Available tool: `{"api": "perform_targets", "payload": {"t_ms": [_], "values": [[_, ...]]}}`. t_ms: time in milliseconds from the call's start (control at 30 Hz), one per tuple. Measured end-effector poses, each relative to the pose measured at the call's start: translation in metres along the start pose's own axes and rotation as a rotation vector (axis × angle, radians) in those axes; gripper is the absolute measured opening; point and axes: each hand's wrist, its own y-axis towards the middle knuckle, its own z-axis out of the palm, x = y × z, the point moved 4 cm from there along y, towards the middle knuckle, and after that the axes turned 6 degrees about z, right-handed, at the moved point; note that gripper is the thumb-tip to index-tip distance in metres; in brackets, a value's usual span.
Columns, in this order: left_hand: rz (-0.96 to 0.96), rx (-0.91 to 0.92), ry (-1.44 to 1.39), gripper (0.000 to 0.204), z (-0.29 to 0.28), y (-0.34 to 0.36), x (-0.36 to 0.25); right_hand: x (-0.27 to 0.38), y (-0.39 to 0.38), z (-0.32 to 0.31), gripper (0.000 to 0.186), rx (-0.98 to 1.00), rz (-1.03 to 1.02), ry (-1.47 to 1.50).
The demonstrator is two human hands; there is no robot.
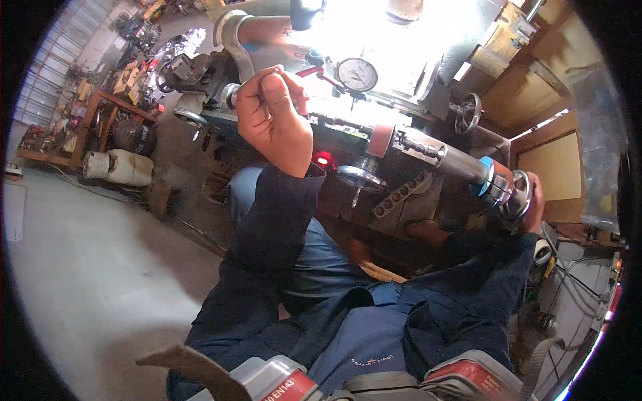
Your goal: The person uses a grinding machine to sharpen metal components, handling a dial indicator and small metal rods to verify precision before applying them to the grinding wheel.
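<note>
My left hand (277, 123) is raised over the left part of a long metal machine, fingers curled and the thumb pressed against them. Whatever they hold, if anything, is hidden. At the machine's right end, my right hand (534, 204) is wrapped around the rim of a metal handwheel (518, 196). Between the hands runs a metal shaft with lobes, like a camshaft (421, 145), passing a reddish-brown block (381, 140). A round white dial gauge (356, 74) stands just behind the shaft, right of my left hand. A blue ring (481, 176) sits near the handwheel.
A second handwheel (361, 177) juts from the machine's front, and another (469, 112) stands behind. Below hangs a metal plate with round holes (402, 195). Glare covers the machine's back. A gas cylinder (130, 167) lies at left; cables (575, 274) hang at right.
</note>
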Motion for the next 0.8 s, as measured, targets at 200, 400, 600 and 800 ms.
{"api": "perform_targets", "payload": {"t_ms": [200, 400, 600, 800], "values": [[-0.031, -0.015, 0.069, 0.035, 0.002, -0.001, -0.001, -0.022, -0.028, 0.02, 0.025, 0.248, 0.35, 0.058], [-0.079, -0.043, 0.053, 0.038, 0.001, 0.0, 0.002, -0.059, -0.08, -0.019, 0.028, 0.237, 0.317, -0.197], [-0.048, -0.015, 0.082, 0.038, 0.005, -0.002, 0.0, 0.011, -0.054, -0.035, 0.028, 0.164, 0.302, 0.148], [0.005, -0.007, 0.045, 0.034, 0.006, -0.003, -0.001, 0.028, -0.024, -0.03, 0.028, 0.086, 0.328, 0.169]]}}
